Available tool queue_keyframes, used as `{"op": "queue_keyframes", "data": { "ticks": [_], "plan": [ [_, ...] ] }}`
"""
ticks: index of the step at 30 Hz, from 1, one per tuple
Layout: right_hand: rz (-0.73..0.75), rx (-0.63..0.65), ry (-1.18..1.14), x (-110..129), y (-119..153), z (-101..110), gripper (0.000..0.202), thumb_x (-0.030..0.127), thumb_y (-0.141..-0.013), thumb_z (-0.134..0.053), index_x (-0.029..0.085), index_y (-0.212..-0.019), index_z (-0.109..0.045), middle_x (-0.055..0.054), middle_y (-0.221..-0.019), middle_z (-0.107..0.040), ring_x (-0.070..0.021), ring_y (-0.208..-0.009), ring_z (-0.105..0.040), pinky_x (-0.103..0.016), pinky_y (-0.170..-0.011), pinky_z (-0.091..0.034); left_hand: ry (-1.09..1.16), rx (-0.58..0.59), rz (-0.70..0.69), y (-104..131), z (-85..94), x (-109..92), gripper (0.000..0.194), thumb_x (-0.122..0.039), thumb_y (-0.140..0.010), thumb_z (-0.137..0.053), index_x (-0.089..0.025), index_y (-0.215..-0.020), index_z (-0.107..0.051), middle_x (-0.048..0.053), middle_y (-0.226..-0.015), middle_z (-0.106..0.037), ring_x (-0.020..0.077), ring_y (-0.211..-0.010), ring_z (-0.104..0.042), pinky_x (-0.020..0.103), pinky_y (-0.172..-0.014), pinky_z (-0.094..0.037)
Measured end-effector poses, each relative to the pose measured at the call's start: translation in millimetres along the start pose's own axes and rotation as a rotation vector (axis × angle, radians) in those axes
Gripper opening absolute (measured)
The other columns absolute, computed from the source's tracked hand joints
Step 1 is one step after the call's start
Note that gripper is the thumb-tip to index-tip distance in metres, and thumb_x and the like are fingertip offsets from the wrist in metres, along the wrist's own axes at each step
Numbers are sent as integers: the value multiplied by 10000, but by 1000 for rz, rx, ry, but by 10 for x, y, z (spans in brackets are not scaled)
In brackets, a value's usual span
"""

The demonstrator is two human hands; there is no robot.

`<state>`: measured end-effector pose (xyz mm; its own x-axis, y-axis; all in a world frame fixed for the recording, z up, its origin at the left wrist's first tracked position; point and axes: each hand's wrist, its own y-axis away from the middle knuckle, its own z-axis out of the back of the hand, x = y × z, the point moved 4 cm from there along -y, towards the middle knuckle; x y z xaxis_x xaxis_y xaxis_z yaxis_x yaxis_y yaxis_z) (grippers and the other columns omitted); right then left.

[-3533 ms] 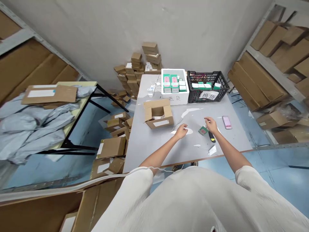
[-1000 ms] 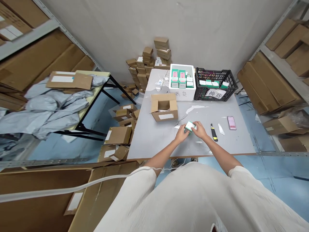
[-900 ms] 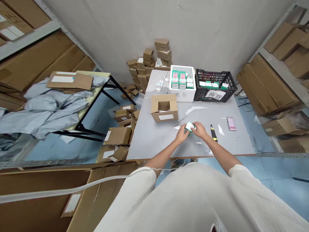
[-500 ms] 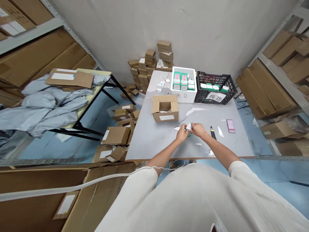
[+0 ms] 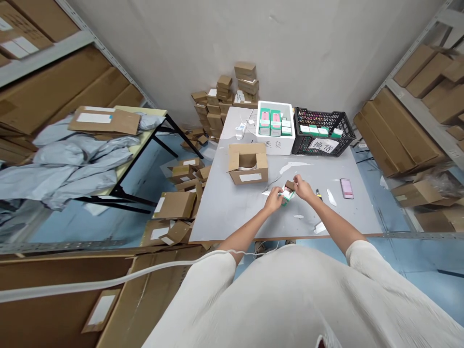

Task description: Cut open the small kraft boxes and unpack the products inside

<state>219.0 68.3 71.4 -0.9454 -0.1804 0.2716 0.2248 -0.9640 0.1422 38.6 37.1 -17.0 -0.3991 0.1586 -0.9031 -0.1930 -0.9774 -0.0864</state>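
Note:
My left hand [image 5: 274,199] is closed on the side of a small green-and-white box [image 5: 287,195], which stands open at the top above the grey table [image 5: 232,217]. My right hand [image 5: 302,188] pinches a brown cardboard piece [image 5: 289,185] at the box's opening; whether it is a flap or an insert I cannot tell. Something pale shows inside the box. Just right of my right forearm lies a utility knife [image 5: 319,194], partly hidden by the arm. An open cardboard carton [image 5: 249,178] with a white label sits beyond my left hand.
At the table's back stand a white bin [image 5: 277,146] and a black crate [image 5: 351,135], both holding green-and-white boxes. Paper scraps [image 5: 331,197] and a pink pixelated item [image 5: 347,188] lie on the right. Cartons [image 5: 174,204] are piled left of the table. A white cable [image 5: 145,268] crosses in front.
The small box's top has come open. My right hand has moved slightly up and right, away from my left, and now pinches a brown cardboard piece.

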Motion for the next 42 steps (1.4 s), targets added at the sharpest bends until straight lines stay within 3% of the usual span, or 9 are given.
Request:
{"op": "queue_keyframes", "data": {
  "ticks": [4,10,12,17,22,25,30,34,42],
  "plan": [
    [35,-115,-16,-133,-41,-96,326,184,-1049,-416,195,-1231,-686,-154,-1304,-692,-279,-1123,-639,-335,-872,-467,48,-14,18,-25,11,-18,141,-135,-878,-706,-237,-929,-624,69,-1161,-673,247,-1158,-651,349,-918,-570],
    [8,-49,93,-122,-8,-339,292,374,-1080,-526,187,-1158,-736,-156,-1246,-699,-299,-1141,-613,-370,-963,-437,4,-30,69,-60,6,33,175,-249,-931,-719,-235,-812,-591,51,-1036,-662,234,-1076,-655,381,-971,-574],
    [-5,-30,88,-66,34,-376,326,441,-1060,-572,185,-1203,-714,-155,-1254,-707,-304,-1135,-616,-372,-959,-437,-32,-12,61,-65,18,70,102,-179,-884,-717,-232,-934,-646,60,-1094,-669,238,-1084,-655,392,-979,-579],
    [55,48,-15,46,127,-369,295,377,-1086,-500,230,-1256,-691,-116,-1281,-714,-261,-1137,-638,-341,-983,-452,-86,137,-85,-45,96,64,540,-163,-876,-655,-269,-1405,-647,108,-1474,-586,267,-1272,-641,423,-1072,-576],
    [105,99,-107,34,142,-291,277,384,-1114,-471,233,-1109,-703,-100,-1270,-720,-233,-1201,-648,-314,-1034,-472,-163,278,-55,-57,196,-11,483,-248,-925,-636,-258,-1407,-658,133,-1612,-477,261,-1162,-691,452,-1072,-574],
    [113,98,-155,21,140,-244,257,394,-1095,-510,221,-1022,-686,-95,-1187,-731,-230,-1153,-669,-301,-1007,-490,-192,296,-62,-82,240,-93,444,-253,-906,-672,-273,-1349,-643,119,-1527,-548,267,-1168,-673,434,-1033,-572],
    [174,90,-212,-33,169,-210,109,287,-960,-638,216,-1029,-681,-77,-1168,-720,-242,-1108,-673,-325,-979,-503,-237,208,-40,-83,316,-170,467,-274,-850,-746,-259,-1297,-613,95,-1359,-641,288,-1204,-645,395,-976,-552],
    [236,100,-196,-103,172,-239,317,179,-883,-648,207,-1197,-676,-89,-1268,-696,-246,-1143,-659,-331,-992,-499,-238,173,-9,-49,337,-191,468,-292,-846,-774,-275,-1290,-625,99,-1406,-644,315,-1238,-642,395,-934,-544],
    [314,148,13,69,39,-211,437,200,-979,-612,206,-1414,-659,-134,-1377,-657,-275,-1266,-594,-349,-1078,-445,-87,145,176,-62,321,-82,595,-328,-752,-877,-264,-1268,-587,-7,-1017,-742,239,-908,-696,352,-842,-540]
  ]
}}
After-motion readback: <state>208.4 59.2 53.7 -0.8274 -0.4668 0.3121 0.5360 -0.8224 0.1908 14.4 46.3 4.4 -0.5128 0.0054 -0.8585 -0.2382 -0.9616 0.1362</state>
